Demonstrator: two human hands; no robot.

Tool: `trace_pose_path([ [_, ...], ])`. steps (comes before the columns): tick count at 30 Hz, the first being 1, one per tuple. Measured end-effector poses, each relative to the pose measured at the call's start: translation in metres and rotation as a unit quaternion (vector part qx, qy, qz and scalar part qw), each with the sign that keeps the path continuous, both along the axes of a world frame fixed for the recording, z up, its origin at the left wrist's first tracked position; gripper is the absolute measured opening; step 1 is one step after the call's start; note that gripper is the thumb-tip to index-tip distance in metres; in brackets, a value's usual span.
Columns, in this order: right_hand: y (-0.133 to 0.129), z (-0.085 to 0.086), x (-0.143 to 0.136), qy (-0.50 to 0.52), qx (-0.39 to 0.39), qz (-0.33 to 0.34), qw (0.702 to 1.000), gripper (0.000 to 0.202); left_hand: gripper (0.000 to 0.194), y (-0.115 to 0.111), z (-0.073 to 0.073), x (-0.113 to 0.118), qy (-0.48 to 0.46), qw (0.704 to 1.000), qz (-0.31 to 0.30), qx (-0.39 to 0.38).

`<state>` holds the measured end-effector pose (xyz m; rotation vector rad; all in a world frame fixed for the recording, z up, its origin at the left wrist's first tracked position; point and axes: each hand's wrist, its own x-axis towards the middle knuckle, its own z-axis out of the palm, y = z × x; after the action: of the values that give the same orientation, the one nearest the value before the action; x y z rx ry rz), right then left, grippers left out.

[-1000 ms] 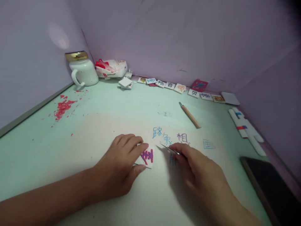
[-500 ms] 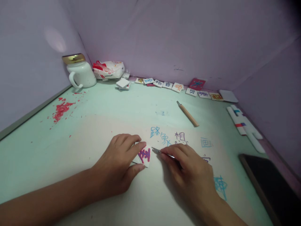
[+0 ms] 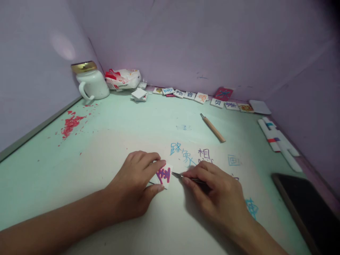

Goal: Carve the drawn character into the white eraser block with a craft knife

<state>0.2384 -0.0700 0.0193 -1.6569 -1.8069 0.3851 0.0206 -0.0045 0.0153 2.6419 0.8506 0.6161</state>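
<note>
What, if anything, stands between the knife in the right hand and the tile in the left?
Nothing visible. The knife in the right hand points at the exposed right edge of the tile; whether it touches is unclear. The left hand covers only the tile's left part.

1. Pretty clearly a craft desk (image 3: 138, 118) is being used, lilac walls (image 3: 159, 42) around.
2. It's being littered by markers (image 3: 289, 156), lettered tiles (image 3: 217, 103), red crumbs (image 3: 70, 126).
3. Space is being shared with a mug (image 3: 95, 85) and phone (image 3: 305, 205).
</note>
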Motion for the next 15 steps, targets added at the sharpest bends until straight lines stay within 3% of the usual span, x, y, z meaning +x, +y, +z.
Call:
trace_pose_path([
  [7,0.0022,0.0027,0.0029,0.052,-0.035,-0.026,0.998,0.014,0.032,-0.0009,0.0001,-0.0001,0.000,1.000,0.001,-0.008],
  [15,-0.0042,-0.0039,-0.0050,-0.101,0.045,-0.040,0.993,0.016,0.028,-0.0013,0.0011,0.0000,-0.013,1.000,0.020,-0.012],
])
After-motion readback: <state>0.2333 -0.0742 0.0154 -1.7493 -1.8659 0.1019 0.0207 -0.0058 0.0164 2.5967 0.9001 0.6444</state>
